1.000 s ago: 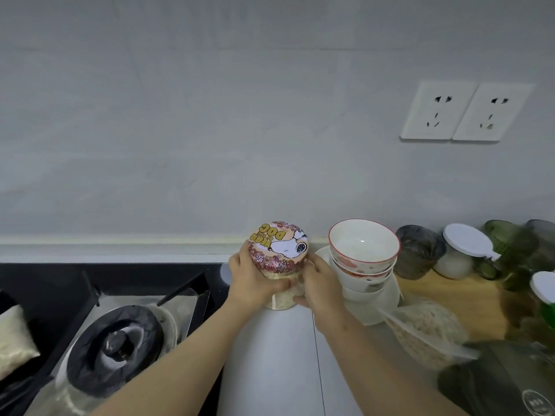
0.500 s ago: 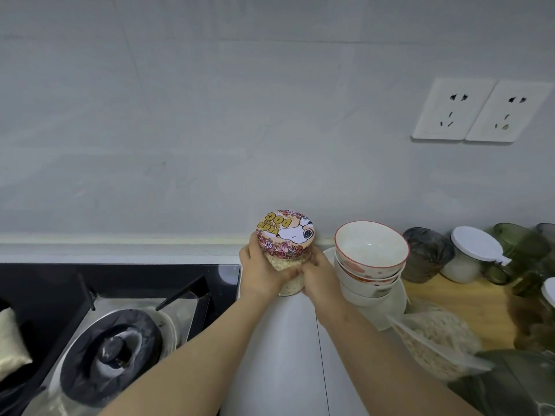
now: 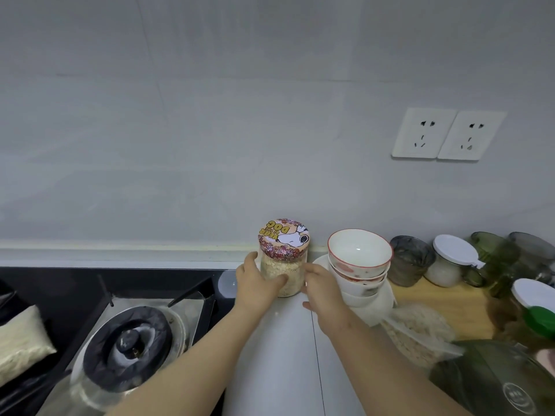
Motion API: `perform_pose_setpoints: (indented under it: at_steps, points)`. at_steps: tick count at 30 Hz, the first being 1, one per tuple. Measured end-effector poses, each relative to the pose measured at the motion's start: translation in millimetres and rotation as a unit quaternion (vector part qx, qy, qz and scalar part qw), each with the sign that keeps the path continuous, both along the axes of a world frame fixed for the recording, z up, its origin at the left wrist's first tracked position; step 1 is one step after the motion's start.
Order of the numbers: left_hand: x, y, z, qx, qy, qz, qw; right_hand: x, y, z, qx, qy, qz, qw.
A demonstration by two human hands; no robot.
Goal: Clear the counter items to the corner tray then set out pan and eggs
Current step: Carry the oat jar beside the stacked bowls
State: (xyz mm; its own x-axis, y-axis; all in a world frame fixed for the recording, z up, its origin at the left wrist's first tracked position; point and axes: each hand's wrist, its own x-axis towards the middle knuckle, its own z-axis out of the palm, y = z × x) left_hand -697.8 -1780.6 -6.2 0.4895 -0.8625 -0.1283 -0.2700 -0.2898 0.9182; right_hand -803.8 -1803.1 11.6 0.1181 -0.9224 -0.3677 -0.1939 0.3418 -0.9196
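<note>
At the far left a bag of pale grains (image 3: 21,340) lies on the black stove top (image 3: 60,295). Beside it is a round dark burner (image 3: 129,349) under a black pan support. A small translucent round cap (image 3: 226,285) sits at the stove's right edge, where the white desk (image 3: 285,355) begins.

The left hand (image 3: 258,283) holds the jar (image 3: 283,256). Its thumb lies across the front of the glass and its fingers (image 3: 250,259) curl round the left side. The jar stands upright at the back of the desk, close to the wall, between the stove and the bowls. It has a cartoon dog lid and is filled with pale flakes.

The right hand (image 3: 322,286) is at the jar's right side. Its fingertips touch the glass and its thumb points left, clear of the jar. I cannot tell whether this hand grips.

Just right of it, a stack of red-rimmed bowls (image 3: 359,259) rests on a white plate (image 3: 387,301). Beyond them a wooden board (image 3: 444,298) carries a grey glass cup (image 3: 411,261), a white-lidded jar (image 3: 447,265) and green glassware (image 3: 492,259). A clear bag of flakes (image 3: 414,334) and a dark green pouch (image 3: 495,385) lie nearer the camera. Two wall sockets (image 3: 447,135) are set in the wall above.
</note>
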Motion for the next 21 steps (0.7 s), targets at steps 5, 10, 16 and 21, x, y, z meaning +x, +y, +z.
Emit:
perform_pose_setpoints:
  at_steps: [5,10,16,21]
  points:
    - [3,33,19,-0.017,0.018,0.007,1.0,-11,31,19,-0.003,-0.028,0.009,1.0]
    - [6,77,34,-0.045,0.053,0.029,0.997,-9,67,31,-0.02,-0.032,0.033,0.999]
    - [30,139,35,-0.06,0.089,0.061,0.992,15,113,32,-0.004,-0.04,0.094,0.995]
    - [78,180,36,-0.06,0.1,0.101,0.988,61,144,25,0.017,-0.036,0.13,0.991]
